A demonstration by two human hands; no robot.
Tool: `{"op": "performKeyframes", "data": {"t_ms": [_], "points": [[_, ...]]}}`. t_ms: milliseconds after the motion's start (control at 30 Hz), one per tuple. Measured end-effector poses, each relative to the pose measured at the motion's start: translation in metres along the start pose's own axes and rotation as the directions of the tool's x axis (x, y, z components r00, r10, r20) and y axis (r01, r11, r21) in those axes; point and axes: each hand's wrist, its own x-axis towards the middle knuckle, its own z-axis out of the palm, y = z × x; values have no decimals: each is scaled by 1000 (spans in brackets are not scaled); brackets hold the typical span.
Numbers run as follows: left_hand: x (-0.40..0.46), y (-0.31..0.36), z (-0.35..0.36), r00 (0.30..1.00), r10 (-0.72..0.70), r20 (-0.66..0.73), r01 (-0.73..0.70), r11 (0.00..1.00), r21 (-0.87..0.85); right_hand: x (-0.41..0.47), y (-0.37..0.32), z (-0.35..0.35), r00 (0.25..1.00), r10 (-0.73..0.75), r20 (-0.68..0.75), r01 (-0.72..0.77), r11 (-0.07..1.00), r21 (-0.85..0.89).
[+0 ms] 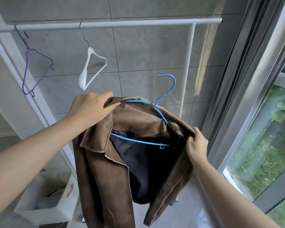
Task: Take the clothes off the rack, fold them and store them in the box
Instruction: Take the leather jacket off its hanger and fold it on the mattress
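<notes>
the brown jacket (105, 175) hung in mid-air in front of the white rack (115, 24), off the rail, with the blue hanger (164, 94) still inside its shoulders and the hook free below the bar. open floor lay beneath it; the window frame (247, 99) stood close on the right. the left hand (90, 107) pinched the collar edge at one shoulder, its fingers (112, 105) curled on the fabric; the right hand (197, 143) gripped the other shoulder edge. the white box (56, 209) sat low left, beside the jacket. a purple hanger (25, 69) and a white hanger (89, 69) hung on the rail. no writing could be read.
</notes>
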Motion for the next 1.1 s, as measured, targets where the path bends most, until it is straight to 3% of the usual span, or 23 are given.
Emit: {"op": "performKeyframes", "data": {"t_ms": [100,300,467,600,700,800,900,1000,1100], "points": [[-2,-4,-3,996,29,89,-27,999,-20,19,-1,-8,996,-37,82,40,998,-43],[9,-3,-7,972,65,225,-12,973,-230,46,3,-3,953,95,289,-71,993,-92],[21,-9,-8,963,81,258,6,948,-319,60,14,4,870,99,483,-126,992,23],[31,-9,-10,935,105,337,55,900,-432,61,20,4,846,37,532,-55,998,19],[36,-9,-7,914,137,381,100,835,-540,63,26,0,850,-57,523,86,996,-31],[40,-9,-4,904,157,399,84,847,-524,62,25,-4,857,-98,506,155,985,-71],[43,-14,0,907,113,405,126,846,-519,60,19,-12,751,-19,660,-119,979,163],[41,-14,5,910,96,404,153,827,-542,57,18,-20,621,46,783,-301,936,184],[43,-10,11,917,72,393,167,824,-542,55,17,-16,623,73,779,-355,913,199]]}}
